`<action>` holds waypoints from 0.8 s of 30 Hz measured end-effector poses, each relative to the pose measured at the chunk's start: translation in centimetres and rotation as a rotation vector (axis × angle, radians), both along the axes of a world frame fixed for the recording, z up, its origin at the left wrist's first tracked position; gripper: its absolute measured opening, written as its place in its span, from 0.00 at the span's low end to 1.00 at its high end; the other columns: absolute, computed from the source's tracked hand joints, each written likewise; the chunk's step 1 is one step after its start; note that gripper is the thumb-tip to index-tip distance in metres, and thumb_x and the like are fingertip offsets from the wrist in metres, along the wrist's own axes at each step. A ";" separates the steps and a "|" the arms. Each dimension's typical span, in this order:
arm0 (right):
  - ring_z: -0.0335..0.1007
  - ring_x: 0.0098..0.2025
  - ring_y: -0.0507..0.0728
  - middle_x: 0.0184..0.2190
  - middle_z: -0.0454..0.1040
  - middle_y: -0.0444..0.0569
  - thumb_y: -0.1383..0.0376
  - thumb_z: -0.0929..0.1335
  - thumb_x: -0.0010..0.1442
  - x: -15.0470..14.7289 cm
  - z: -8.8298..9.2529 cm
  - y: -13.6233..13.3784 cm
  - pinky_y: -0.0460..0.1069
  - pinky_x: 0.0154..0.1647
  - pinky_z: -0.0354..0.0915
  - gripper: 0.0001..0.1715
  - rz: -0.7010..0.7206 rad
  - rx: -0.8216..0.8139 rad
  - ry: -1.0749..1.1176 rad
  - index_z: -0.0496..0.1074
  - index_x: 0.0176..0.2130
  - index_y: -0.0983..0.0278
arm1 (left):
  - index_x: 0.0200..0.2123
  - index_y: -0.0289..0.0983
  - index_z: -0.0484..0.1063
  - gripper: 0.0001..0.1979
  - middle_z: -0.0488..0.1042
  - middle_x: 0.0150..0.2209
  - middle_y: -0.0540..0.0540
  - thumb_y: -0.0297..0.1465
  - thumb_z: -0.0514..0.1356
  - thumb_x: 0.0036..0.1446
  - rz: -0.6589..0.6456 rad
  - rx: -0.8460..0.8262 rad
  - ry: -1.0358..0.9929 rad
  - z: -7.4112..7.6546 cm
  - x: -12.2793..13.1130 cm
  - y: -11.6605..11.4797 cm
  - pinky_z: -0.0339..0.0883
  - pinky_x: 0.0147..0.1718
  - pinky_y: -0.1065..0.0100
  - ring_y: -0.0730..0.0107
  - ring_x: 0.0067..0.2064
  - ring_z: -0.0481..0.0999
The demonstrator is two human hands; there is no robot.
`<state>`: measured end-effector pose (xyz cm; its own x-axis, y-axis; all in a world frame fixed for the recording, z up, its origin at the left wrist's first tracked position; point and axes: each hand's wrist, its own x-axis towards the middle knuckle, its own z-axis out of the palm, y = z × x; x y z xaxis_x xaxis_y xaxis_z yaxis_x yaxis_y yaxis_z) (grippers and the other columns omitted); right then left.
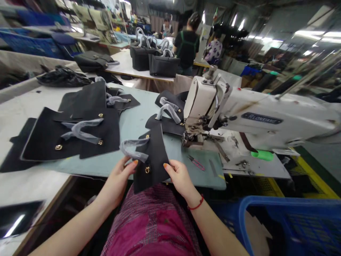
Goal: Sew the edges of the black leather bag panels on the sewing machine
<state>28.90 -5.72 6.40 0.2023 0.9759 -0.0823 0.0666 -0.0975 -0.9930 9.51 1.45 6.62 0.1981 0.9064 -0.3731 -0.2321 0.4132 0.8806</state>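
Observation:
Between my hands is a black bag panel [157,151], tilted over the front edge of the table. It carries a handle [134,153] in clear plastic wrap and gold metal rings. My left hand [119,178] is closed on the panel's left side, just under the wrapped handle. The thumb and fingers of my right hand [181,177] pinch the panel's right edge. Just beyond it lie more black panels with wrapped handles [168,113], beside the sewing machine [234,110]. Pink-handled thread snips [196,163] rest on the table right of the panel.
Several black panels [102,122] with wrapped handles overlap on the left. A blue plastic basket [290,201] stands at the lower right. Finished-looking black bags [163,64] stand on a table [122,58] behind. A dark phone-like slab [20,217] lies lower left. Other people [188,44] are farther back.

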 end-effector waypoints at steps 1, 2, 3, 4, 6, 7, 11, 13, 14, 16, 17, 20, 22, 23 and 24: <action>0.56 0.26 0.51 0.21 0.62 0.43 0.50 0.67 0.62 0.4 0.1 -0.3 0.45 0.25 0.54 0.23 0.013 -0.005 -0.028 0.68 0.25 0.65 | 0.49 0.41 0.75 0.21 0.78 0.52 0.43 0.33 0.70 0.50 -0.065 -0.148 0.020 -1.0 -0.4 -1.3 0.73 0.40 0.71 0.64 0.48 0.79; 0.56 0.26 0.50 0.21 0.63 0.42 0.52 0.68 0.62 0.7 0.3 -0.6 0.45 0.25 0.54 0.22 0.034 -0.012 -0.039 0.68 0.24 0.65 | 0.48 0.40 0.76 0.19 0.78 0.52 0.42 0.34 0.70 0.51 -0.133 -0.270 0.001 -1.9 -0.6 -2.5 0.74 0.44 0.68 0.60 0.50 0.79; 0.57 0.26 0.50 0.22 0.64 0.42 0.54 0.68 0.62 0.8 0.6 -0.8 0.44 0.26 0.55 0.21 0.065 -0.020 -0.028 0.69 0.24 0.66 | 0.48 0.41 0.77 0.18 0.78 0.53 0.41 0.35 0.69 0.53 -0.191 -0.358 -0.041 -2.5 -0.7 -3.5 0.74 0.46 0.65 0.58 0.53 0.78; 0.58 0.26 0.50 0.23 0.66 0.43 0.55 0.68 0.62 0.7 0.9 -1.1 0.44 0.27 0.57 0.19 0.100 -0.025 0.007 0.71 0.26 0.66 | 0.48 0.41 0.77 0.18 0.78 0.54 0.40 0.37 0.67 0.55 -0.242 -0.422 -0.093 -2.8 -0.6 -4.3 0.74 0.49 0.63 0.56 0.55 0.77; 0.64 0.28 0.51 0.27 0.71 0.44 0.56 0.69 0.62 0.2 1.5 -1.6 0.45 0.31 0.61 0.16 0.160 -0.030 0.126 0.75 0.33 0.67 | 0.50 0.40 0.77 0.19 0.78 0.53 0.39 0.41 0.65 0.57 -0.294 -0.494 -0.205 -2.9 0.2 -5.2 0.73 0.51 0.60 0.55 0.57 0.76; 0.66 0.30 0.51 0.29 0.73 0.45 0.56 0.69 0.62 -0.2 1.8 -1.8 0.45 0.32 0.62 0.15 0.181 -0.033 0.191 0.77 0.37 0.67 | 0.50 0.39 0.76 0.20 0.79 0.52 0.39 0.42 0.65 0.58 -0.304 -0.533 -0.254 -2.7 0.8 -5.4 0.74 0.51 0.59 0.54 0.56 0.77; 0.65 0.28 0.50 0.32 0.76 0.46 0.59 0.69 0.63 -1.1 2.8 -2.8 0.43 0.29 0.62 0.17 0.185 -0.039 0.322 0.77 0.47 0.66 | 0.45 0.33 0.77 0.17 0.82 0.42 0.37 0.38 0.65 0.57 -0.211 -0.637 -0.320 -1.8 3.5 -4.8 0.79 0.43 0.58 0.53 0.44 0.83; 0.64 0.27 0.49 0.35 0.77 0.46 0.61 0.69 0.63 -0.9 3.1 -3.2 0.42 0.25 0.60 0.19 0.155 -0.053 0.315 0.75 0.52 0.64 | 0.41 0.32 0.77 0.12 0.83 0.37 0.39 0.33 0.66 0.56 -0.110 -0.580 -0.274 -1.3 4.6 -4.3 0.80 0.37 0.63 0.58 0.36 0.84; 0.64 0.27 0.48 0.37 0.77 0.47 0.61 0.69 0.63 -0.6 3.3 -3.4 0.42 0.24 0.60 0.20 0.136 -0.061 0.307 0.74 0.54 0.63 | 0.40 0.32 0.77 0.10 0.83 0.36 0.40 0.32 0.66 0.55 -0.078 -0.532 -0.253 -1.0 5.0 -4.0 0.80 0.34 0.66 0.61 0.33 0.83; 0.65 0.27 0.49 0.41 0.77 0.48 0.61 0.70 0.62 0.2 3.5 -3.7 0.42 0.24 0.63 0.22 0.062 -0.063 0.295 0.74 0.55 0.62 | 0.40 0.33 0.77 0.10 0.83 0.35 0.42 0.30 0.67 0.53 -0.046 -0.433 -0.221 -0.2 5.8 -3.1 0.79 0.31 0.68 0.63 0.30 0.82; 0.66 0.28 0.49 0.41 0.78 0.49 0.59 0.70 0.62 0.8 3.5 -3.9 0.42 0.24 0.65 0.22 0.006 -0.058 0.293 0.74 0.54 0.62 | 0.41 0.34 0.77 0.12 0.83 0.35 0.43 0.30 0.67 0.52 -0.035 -0.385 -0.204 0.2 6.1 -2.5 0.79 0.31 0.68 0.63 0.31 0.82; 0.71 0.30 0.52 0.38 0.79 0.53 0.54 0.68 0.63 2.2 3.5 -3.9 0.43 0.24 0.67 0.21 -0.141 -0.073 0.319 0.77 0.48 0.66 | 0.43 0.38 0.76 0.14 0.83 0.37 0.44 0.30 0.68 0.50 -0.011 -0.254 -0.165 1.5 7.0 -0.3 0.81 0.34 0.66 0.61 0.35 0.83; 0.73 0.32 0.53 0.36 0.80 0.55 0.52 0.67 0.64 2.9 3.3 -3.6 0.42 0.23 0.66 0.23 -0.159 -0.100 0.358 0.77 0.44 0.68 | 0.42 0.39 0.76 0.14 0.82 0.38 0.44 0.30 0.68 0.50 -0.020 -0.203 -0.151 1.9 7.6 1.1 0.81 0.36 0.64 0.58 0.38 0.83; 0.73 0.32 0.53 0.35 0.80 0.56 0.51 0.66 0.65 3.1 3.2 -3.4 0.42 0.22 0.66 0.24 -0.152 -0.108 0.368 0.77 0.43 0.69 | 0.41 0.39 0.77 0.13 0.82 0.38 0.44 0.30 0.68 0.50 -0.026 -0.198 -0.147 2.0 7.9 1.6 0.81 0.36 0.63 0.57 0.39 0.83; 0.72 0.31 0.52 0.34 0.81 0.56 0.50 0.66 0.65 3.2 3.1 -3.1 0.41 0.22 0.65 0.25 -0.139 -0.111 0.366 0.77 0.42 0.69 | 0.40 0.39 0.77 0.13 0.82 0.38 0.44 0.30 0.68 0.49 -0.032 -0.200 -0.145 2.0 8.2 2.1 0.81 0.36 0.63 0.56 0.39 0.83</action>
